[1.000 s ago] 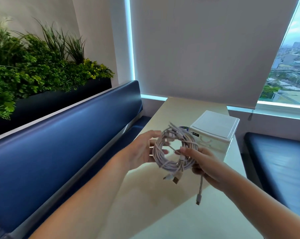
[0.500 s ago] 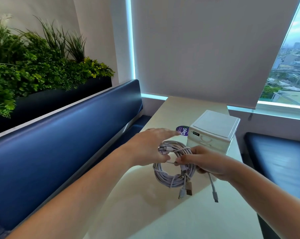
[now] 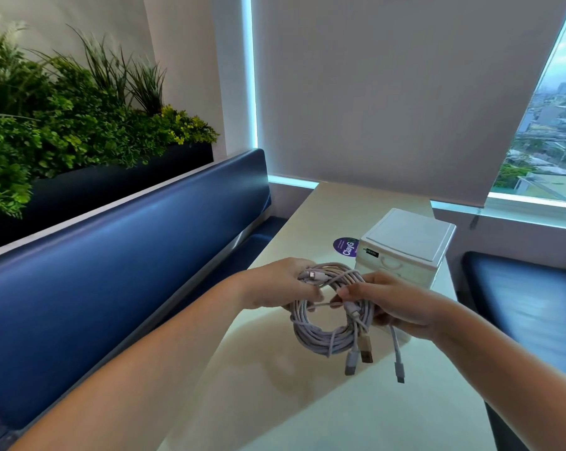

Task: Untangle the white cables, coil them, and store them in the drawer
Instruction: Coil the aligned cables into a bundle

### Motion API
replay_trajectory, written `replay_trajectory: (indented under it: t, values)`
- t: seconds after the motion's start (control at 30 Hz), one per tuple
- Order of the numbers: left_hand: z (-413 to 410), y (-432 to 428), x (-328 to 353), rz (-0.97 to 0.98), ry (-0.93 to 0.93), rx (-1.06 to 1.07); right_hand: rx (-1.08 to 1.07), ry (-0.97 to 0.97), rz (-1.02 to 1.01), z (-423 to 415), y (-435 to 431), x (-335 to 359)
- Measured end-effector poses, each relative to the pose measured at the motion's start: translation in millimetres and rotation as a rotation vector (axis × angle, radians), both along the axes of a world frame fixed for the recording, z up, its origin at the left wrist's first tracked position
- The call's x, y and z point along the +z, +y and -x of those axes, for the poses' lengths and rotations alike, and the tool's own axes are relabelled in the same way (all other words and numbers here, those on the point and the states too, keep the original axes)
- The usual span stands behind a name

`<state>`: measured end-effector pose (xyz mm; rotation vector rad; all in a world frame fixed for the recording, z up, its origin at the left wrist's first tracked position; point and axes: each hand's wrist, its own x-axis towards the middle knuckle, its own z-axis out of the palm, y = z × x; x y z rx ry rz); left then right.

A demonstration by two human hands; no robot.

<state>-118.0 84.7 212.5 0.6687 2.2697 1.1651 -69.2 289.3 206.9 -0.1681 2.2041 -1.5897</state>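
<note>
Blue bench [image 3: 119, 255], drawn blind [image 3: 389, 92], window [image 3: 548, 125]

A single head-worn wide-angle view looks forward and down along both forearms, with the left hand [image 3: 276, 284] and right hand [image 3: 402, 307] close at mid-frame over the worktop [image 3: 275, 402]; it faces the roller blind [image 3: 389, 92] and window [image 3: 548, 131] beyond, edges bowed by the lens
</note>
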Motion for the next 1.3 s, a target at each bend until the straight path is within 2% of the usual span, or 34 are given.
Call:
replay_trajectory:
  t: [0.13, 0.23, 0.3, 0.37, 0.4, 0.47, 0.53, 0.6, 0.67, 0.73, 0.83, 0.97, 1.17, 1.3]
  values:
    - [-1, 5, -3, -0.097, -0.078, 0.056, -0.023, -0.002, 0.008, 2, 2, 7]
    - [1, 7, -4, -0.098, -0.030, 0.126, -0.094, 0.167, -0.259, 4, 3, 12]
    - [4, 9, -7, -0.039, 0.048, 0.182, -0.204, 0.455, -0.558, 5, 6, 7]
    - [7, 12, -12, 0.024, 0.127, 0.238, -0.260, 0.874, -0.710, 0, 1, 3]
    - [7, 13, -14, 0.032, 0.154, 0.254, -0.226, 1.049, -0.720, -3, -5, 2]
    - [6, 18, -15, 0.029, 0.181, 0.252, -0.098, 1.210, -0.858, -4, -14, -8]
    - [5, 22, -13, 0.047, 0.190, 0.227, -0.030, 1.193, -1.069, 1, -20, -22]
    - [4, 21, -12, 0.052, 0.169, 0.191, -0.021, 1.127, -1.097, 6, -18, -28]
    - [3, 15, -12, -0.002, 0.096, 0.134, 0.021, 1.024, -1.001, 8, -17, -27]
    - [3, 10, -14, -0.035, 0.052, 0.090, 0.074, 0.831, -0.887, 5, -18, -19]
    - [4, 10, -21, 0.043, 0.132, 0.064, 0.109, 0.533, -0.753, 3, -19, -7]
    - [8, 13, -29, 0.153, 0.253, 0.068, 0.125, 0.342, -0.648, 3, -16, -3]
    - [11, 17, -36, 0.287, 0.409, 0.088, 0.106, 0.281, -0.553, 1, -16, 3]
    - [15, 17, -39, 0.328, 0.468, 0.139, 0.114, 0.450, -0.738, -6, -20, 5]
